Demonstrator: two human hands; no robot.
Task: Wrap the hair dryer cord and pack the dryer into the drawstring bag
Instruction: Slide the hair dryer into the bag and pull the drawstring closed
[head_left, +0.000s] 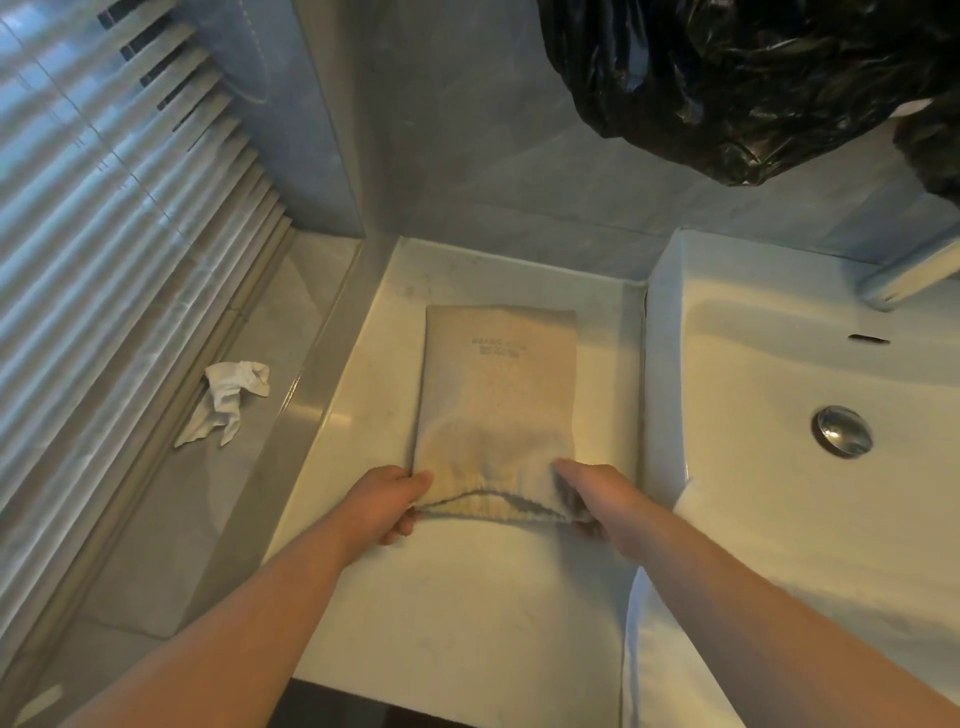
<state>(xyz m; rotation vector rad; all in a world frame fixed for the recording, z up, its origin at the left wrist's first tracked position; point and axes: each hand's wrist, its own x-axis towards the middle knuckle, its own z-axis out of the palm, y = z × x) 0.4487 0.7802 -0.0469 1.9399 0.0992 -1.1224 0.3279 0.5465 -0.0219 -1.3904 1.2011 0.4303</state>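
A beige cloth drawstring bag (498, 395) lies flat on the white counter (467, 587), its gathered mouth toward me and faint print near its far end. My left hand (387, 501) pinches the left corner of the mouth. My right hand (587, 496) grips the right corner, with something dark under its fingers that I cannot identify. The mouth is slightly parted between the two hands. The bag bulges a little near the mouth. No hair dryer or cord shows.
A white sink basin (779, 415) with a chrome drain (841, 431) sits right of the counter. A black plastic bag (727, 78) hangs at the upper right. A crumpled white cloth (228, 400) lies on the ledge by the window blinds (104, 208).
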